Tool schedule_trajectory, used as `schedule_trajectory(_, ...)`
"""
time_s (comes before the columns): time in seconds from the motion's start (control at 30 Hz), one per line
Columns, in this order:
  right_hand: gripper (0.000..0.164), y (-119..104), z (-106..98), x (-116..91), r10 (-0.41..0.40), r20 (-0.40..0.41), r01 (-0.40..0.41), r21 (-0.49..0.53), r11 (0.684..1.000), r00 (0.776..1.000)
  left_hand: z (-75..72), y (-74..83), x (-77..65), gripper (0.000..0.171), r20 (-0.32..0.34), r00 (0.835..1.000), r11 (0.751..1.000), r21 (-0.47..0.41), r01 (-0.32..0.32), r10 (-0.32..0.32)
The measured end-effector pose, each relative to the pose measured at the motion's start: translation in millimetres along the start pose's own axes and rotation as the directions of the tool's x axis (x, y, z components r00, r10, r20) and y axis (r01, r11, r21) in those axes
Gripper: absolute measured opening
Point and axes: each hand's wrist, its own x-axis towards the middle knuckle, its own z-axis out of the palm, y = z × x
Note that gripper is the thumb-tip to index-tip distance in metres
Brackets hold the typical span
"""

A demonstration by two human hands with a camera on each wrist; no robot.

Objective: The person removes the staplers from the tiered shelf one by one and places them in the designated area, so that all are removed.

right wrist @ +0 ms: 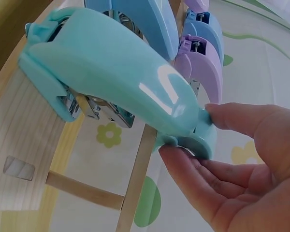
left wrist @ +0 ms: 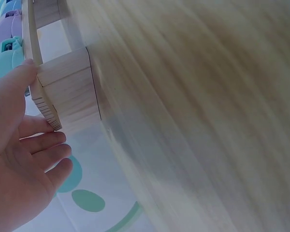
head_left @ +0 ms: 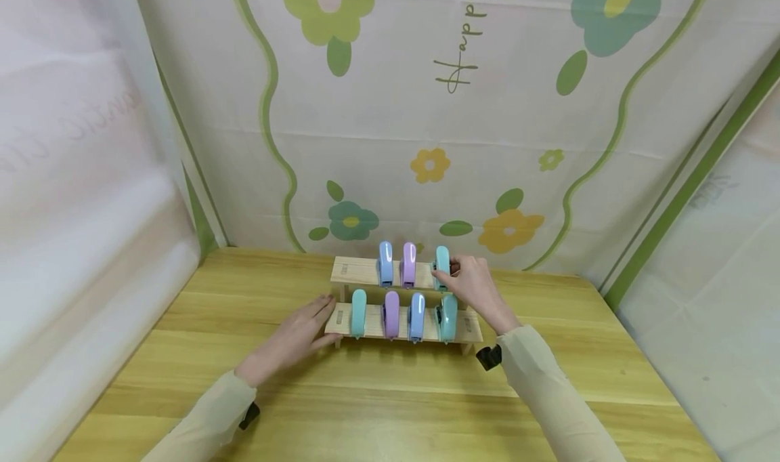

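Observation:
A two-tier wooden rack (head_left: 372,318) carries a row of pastel staplers on each tier. At the right end of the upper tier, my right hand (head_left: 478,287) pinches a mint-green stapler (head_left: 442,259) between thumb and fingers. The right wrist view shows that stapler (right wrist: 205,133) partly hidden behind a nearer teal stapler (right wrist: 111,67). My left hand (head_left: 298,330) holds the left end of the lower tier. In the left wrist view its thumb (left wrist: 21,75) lies on one edge of the shelf board (left wrist: 46,108), with the fingers at the opposite edge.
On the upper tier stand a blue stapler (head_left: 386,264) and a purple stapler (head_left: 408,264). The lower tier bears mint (head_left: 359,313), purple (head_left: 391,315), blue and teal staplers. Behind the wooden table (head_left: 390,408) hangs a flower-printed cloth (head_left: 365,110), with more cloth at both sides.

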Motion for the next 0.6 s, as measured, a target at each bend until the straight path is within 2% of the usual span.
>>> schedule_trajectory(0.6, 0.021, -0.2, -2.3, -0.1, 0.072, -0.008, -0.072, 0.06, 0.996, 0.997, -0.1, 0.1, -0.1, 0.074, 0.027, 1.0, 1.0, -0.016, 0.015, -0.015)
